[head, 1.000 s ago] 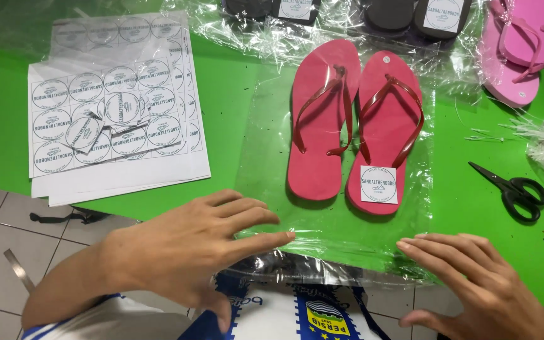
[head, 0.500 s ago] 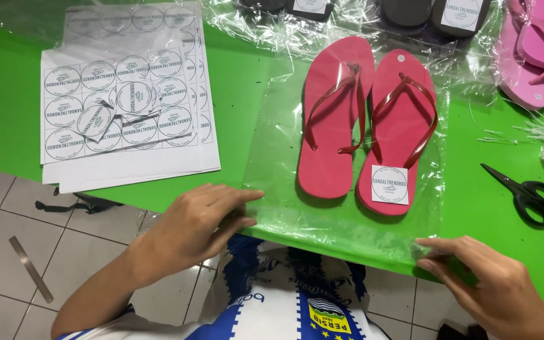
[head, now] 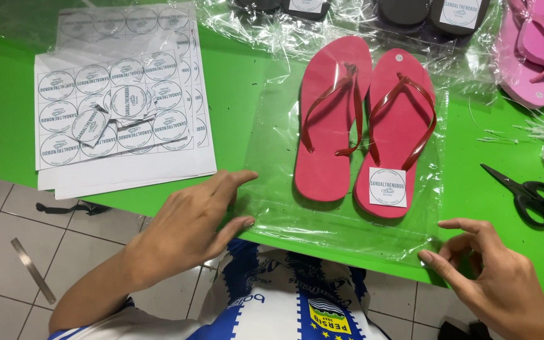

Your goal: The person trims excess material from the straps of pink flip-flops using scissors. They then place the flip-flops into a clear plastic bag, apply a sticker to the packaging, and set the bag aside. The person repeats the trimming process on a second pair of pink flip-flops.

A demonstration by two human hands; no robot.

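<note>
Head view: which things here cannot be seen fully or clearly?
- Right hand: wrist cut off by the bottom edge.
- Pink sandals: cut off by the top and right edges.
- Dark sandals: cut off by the top edge, behind crinkled plastic.
- Sticker sheets: top part dulled by clear film.
- Bag: whether its near edge is sealed is unclear.

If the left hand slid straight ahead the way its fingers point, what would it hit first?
Likely the left red flip-flop inside the clear plastic bag; the left hand already rests on that bag's corner, fingers pointing up-right.
</note>
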